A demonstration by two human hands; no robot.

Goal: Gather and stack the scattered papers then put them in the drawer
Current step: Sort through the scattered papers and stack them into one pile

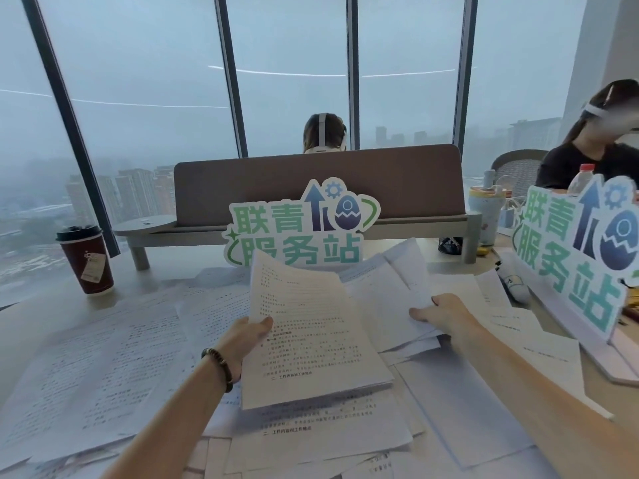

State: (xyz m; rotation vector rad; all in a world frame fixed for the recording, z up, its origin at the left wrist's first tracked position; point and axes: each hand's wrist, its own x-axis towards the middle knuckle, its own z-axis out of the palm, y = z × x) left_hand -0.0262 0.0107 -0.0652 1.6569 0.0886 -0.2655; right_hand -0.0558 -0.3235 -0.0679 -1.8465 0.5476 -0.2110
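Printed white papers (103, 368) scattered; left hand (247, 335) grips several

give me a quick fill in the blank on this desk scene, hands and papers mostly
1. The left hand holds a sheaf of printed papers by its ____ edge.
2. The right hand grips more sheets, raised off the ____.
3. The dark red coffee cup stands to the ____ of the papers.
4. A beaded ____ circles the left wrist.

Missing words: left; desk; left; bracelet
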